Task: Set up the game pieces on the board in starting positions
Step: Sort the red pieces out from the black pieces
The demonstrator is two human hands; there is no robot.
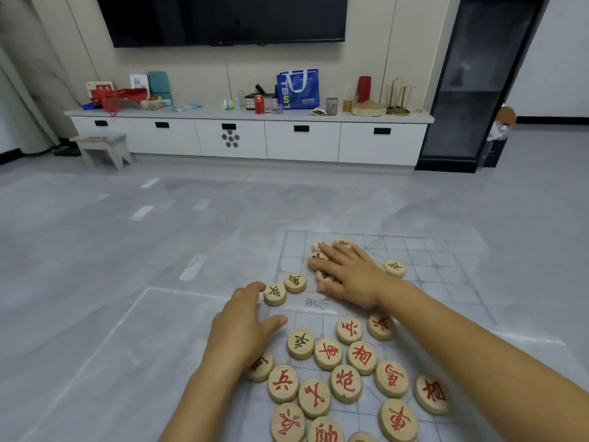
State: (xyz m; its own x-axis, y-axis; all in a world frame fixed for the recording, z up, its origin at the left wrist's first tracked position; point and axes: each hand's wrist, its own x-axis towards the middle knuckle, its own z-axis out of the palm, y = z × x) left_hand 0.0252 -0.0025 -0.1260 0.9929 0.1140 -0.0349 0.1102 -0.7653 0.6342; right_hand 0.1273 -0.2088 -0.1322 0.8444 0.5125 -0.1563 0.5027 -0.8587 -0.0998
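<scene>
Head view. The clear gridded board (446, 282) is lying flat on the grey floor (127, 234), right of centre. Red-lettered discs (345, 383) are crowding its near half, many edge to edge, with one stray black disc (300, 343) sitting among them.

The right hand (350, 275) is lying palm down on the far half, fingers straight and spread, covering a black cluster (320, 247). A wrist-side disc (394, 268) is showing just beside it.

The left hand (242, 327) is resting at the board's left edge, fingers loosely curved. Its fingertips are touching an edge disc (274, 294), its thumb is held apart, and it is pinching nothing. A neighbour disc (295, 282) is sitting just beside that one.

Beyond, a white cabinet (302, 141) is carrying a blue bag (298, 89) and a red can (259, 104). A television (223, 17) is hanging above, and a small stool (103, 148) is standing at the left.
</scene>
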